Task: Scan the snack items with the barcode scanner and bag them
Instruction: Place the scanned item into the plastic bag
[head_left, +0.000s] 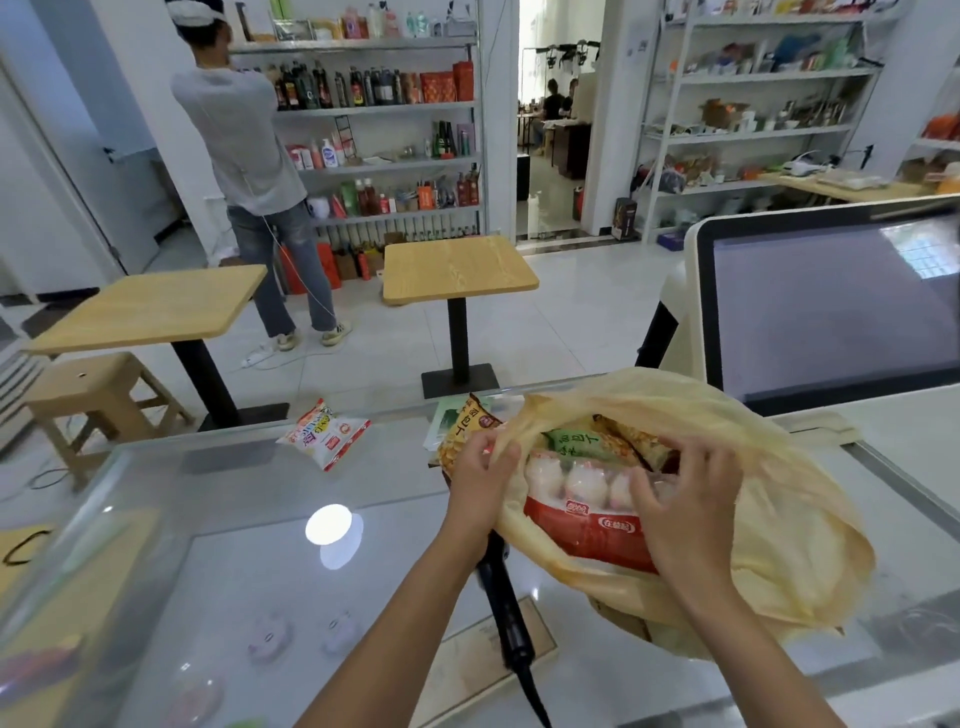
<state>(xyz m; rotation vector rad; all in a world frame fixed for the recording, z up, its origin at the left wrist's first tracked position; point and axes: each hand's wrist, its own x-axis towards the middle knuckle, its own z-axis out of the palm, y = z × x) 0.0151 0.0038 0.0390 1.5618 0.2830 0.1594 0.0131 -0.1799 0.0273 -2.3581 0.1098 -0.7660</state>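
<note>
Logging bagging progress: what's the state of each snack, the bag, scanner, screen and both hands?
plastic bag: mouth open, on the counter
red pack: partly inside the bag
green packet: inside the bag
yellow packet: at the bag's mouth, in or out unclear
white packet: flat on the counter, unbagged
barcode scanner: lying on the counter, unheld
screen: blank
left hand: pinches the bag's rim
right hand: grips the red pack

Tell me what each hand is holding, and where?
The left hand pinches the plastic bag by its rim; the right hand grips the red pack at its clear top.
</note>
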